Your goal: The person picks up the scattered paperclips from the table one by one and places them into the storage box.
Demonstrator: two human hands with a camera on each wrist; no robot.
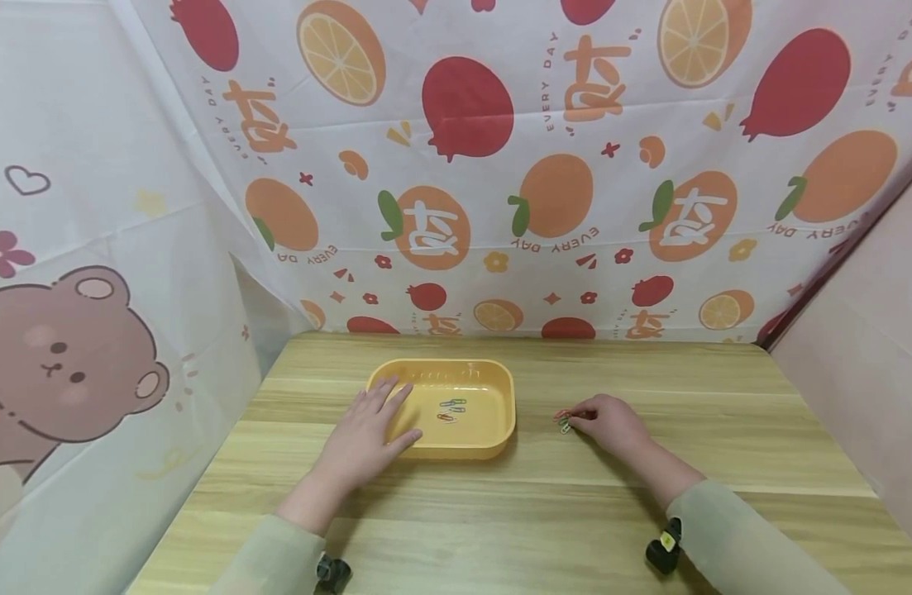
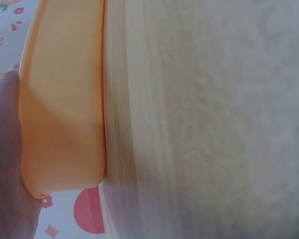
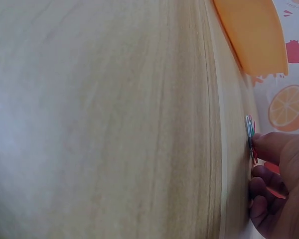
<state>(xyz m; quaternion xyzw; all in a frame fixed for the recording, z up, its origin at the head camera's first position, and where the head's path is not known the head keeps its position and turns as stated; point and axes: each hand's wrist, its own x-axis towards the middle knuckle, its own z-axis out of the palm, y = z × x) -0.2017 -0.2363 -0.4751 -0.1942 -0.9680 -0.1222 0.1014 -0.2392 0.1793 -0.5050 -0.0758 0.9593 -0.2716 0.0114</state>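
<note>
Two hands work over a pale wood-grain worktop (image 1: 500, 504). The left hand (image 1: 368, 430) lies flat, fingers straight, on the near left corner of a shallow rounded-rectangle tray (image 1: 493, 388) of smooth orange-yellow plastic; its grip closes on nothing. Three small coloured wire paper clips (image 1: 451, 410) lie inside the tray near its middle. To the right of the tray, apart from it, the right hand (image 1: 610, 423) rests on the worktop with fingertips curled onto a little cluster of clips (image 1: 563, 421), red and green wire showing; whether the grip actually pinches them or only touches them cannot be told. Behind hangs a thin creased sheet (image 1: 545, 165) printed with oranges, pomegranates and upside-down "EVERY DAY" lettering.
</note>
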